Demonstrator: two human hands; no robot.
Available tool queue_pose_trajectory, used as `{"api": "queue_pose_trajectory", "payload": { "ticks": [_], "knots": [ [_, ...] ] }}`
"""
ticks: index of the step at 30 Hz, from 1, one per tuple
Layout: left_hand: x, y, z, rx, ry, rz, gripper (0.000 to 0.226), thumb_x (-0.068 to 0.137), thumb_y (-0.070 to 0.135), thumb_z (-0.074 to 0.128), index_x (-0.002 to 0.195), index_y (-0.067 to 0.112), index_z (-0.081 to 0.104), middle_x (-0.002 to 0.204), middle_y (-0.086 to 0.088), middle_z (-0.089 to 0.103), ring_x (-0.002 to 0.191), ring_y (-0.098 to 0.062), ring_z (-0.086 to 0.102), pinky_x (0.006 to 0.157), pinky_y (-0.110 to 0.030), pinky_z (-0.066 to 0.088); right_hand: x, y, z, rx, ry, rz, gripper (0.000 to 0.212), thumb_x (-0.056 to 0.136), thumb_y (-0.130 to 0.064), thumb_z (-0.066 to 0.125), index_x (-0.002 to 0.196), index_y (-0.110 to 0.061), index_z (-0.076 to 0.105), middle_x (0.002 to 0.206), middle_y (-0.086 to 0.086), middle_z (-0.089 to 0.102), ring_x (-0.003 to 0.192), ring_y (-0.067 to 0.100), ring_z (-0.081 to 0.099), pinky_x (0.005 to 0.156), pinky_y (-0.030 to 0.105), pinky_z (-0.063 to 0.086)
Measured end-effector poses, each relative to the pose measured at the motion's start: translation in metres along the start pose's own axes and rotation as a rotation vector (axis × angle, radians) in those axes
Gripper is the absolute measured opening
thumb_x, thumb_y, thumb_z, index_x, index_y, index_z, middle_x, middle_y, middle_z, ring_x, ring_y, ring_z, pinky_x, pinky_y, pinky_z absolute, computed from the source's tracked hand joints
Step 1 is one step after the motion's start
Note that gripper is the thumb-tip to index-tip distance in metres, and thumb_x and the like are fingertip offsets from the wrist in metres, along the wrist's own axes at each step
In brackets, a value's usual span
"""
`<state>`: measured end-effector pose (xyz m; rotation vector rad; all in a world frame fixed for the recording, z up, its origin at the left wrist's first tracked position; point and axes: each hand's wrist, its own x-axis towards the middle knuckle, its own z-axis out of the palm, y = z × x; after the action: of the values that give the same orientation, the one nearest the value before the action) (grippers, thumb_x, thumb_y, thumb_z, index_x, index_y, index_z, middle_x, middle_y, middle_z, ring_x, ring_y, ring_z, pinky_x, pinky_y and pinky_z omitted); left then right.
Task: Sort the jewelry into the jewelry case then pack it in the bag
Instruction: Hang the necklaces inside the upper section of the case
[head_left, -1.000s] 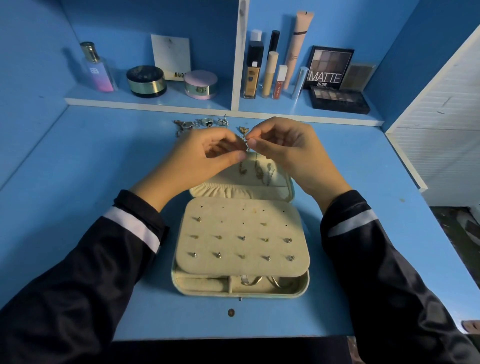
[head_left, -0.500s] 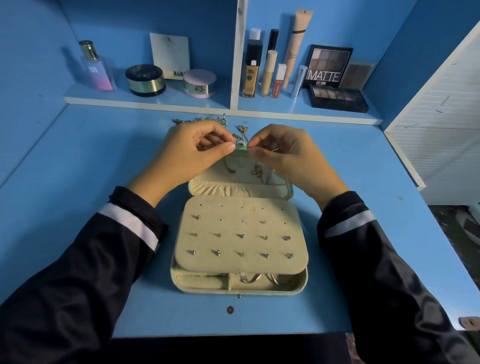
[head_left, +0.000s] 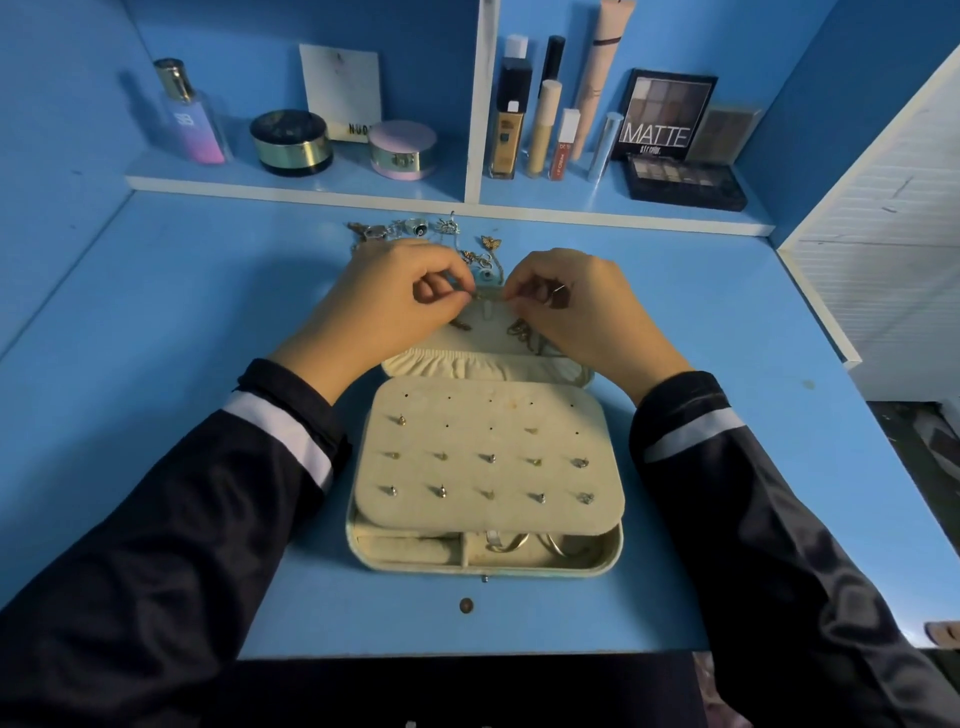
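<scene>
- Jewelry in hand, a fine metal chain (head_left: 488, 296), sits at upper centre over the lid of the open cream fabric jewelry case (head_left: 519, 569).
- Fingertips of left hand (head_left: 384, 304) and right hand (head_left: 579, 306) pinch its ends.
- Likely step: hanging it in the lid. Next, hook it securely, then fetch the loose silver trinkets (head_left: 410, 228) above.

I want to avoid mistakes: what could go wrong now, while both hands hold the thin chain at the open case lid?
1. The chain, pinched by the left hand and right hand, may tangle with the necklaces already in the lid.
2. A hand could scatter the loose jewelry pile just behind the case.
3. The right sleeve may brush studs on the earring panel.
</scene>
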<state>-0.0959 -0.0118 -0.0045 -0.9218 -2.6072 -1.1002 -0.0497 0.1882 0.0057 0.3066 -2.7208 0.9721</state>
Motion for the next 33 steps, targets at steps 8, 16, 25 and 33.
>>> {"api": "queue_pose_trajectory", "payload": {
  "ticks": [8, 16, 25, 33],
  "knots": [
    [0.003, -0.003, 0.004, 0.099, -0.001, 0.019, 0.010, 0.083, 0.011, 0.073, 0.090, 0.017, 0.076, 0.077, 0.004, 0.062, 0.065, -0.011, 0.055, 0.064, -0.013, 0.045, 0.004, 0.010, 0.008, -0.102, 0.036, -0.086, 0.022, 0.079, 0.006, 0.061, 0.088, -0.010, 0.074, 0.083, 0.002, 0.059, 0.065, 0.001, 0.047, 0.066, 0.003, 0.036],
    [0.009, -0.002, 0.007, 0.146, -0.001, 0.049, 0.011, 0.082, 0.015, 0.075, 0.092, 0.015, 0.078, 0.074, 0.005, 0.056, 0.059, 0.001, 0.047, 0.062, -0.012, 0.035, 0.007, 0.012, 0.012, -0.185, 0.031, -0.132, 0.020, 0.079, 0.005, 0.059, 0.088, -0.006, 0.073, 0.088, 0.012, 0.063, 0.075, 0.021, 0.055, 0.068, 0.021, 0.041],
    [0.010, 0.001, 0.008, 0.183, -0.008, 0.082, 0.009, 0.082, 0.015, 0.073, 0.090, 0.013, 0.078, 0.074, 0.004, 0.054, 0.060, -0.009, 0.045, 0.065, -0.030, 0.046, 0.007, 0.012, 0.015, -0.201, 0.041, -0.171, 0.023, 0.078, 0.006, 0.055, 0.088, -0.005, 0.073, 0.090, 0.015, 0.061, 0.078, 0.029, 0.059, 0.070, 0.037, 0.050],
    [0.013, 0.001, 0.011, 0.222, -0.017, 0.120, 0.012, 0.082, 0.013, 0.070, 0.090, 0.011, 0.078, 0.076, -0.001, 0.057, 0.069, -0.017, 0.049, 0.066, -0.034, 0.047, 0.008, 0.010, 0.017, -0.240, 0.044, -0.205, 0.026, 0.074, 0.006, 0.053, 0.085, -0.004, 0.074, 0.086, 0.018, 0.061, 0.078, 0.034, 0.059, 0.066, 0.042, 0.051]
  ]
}}
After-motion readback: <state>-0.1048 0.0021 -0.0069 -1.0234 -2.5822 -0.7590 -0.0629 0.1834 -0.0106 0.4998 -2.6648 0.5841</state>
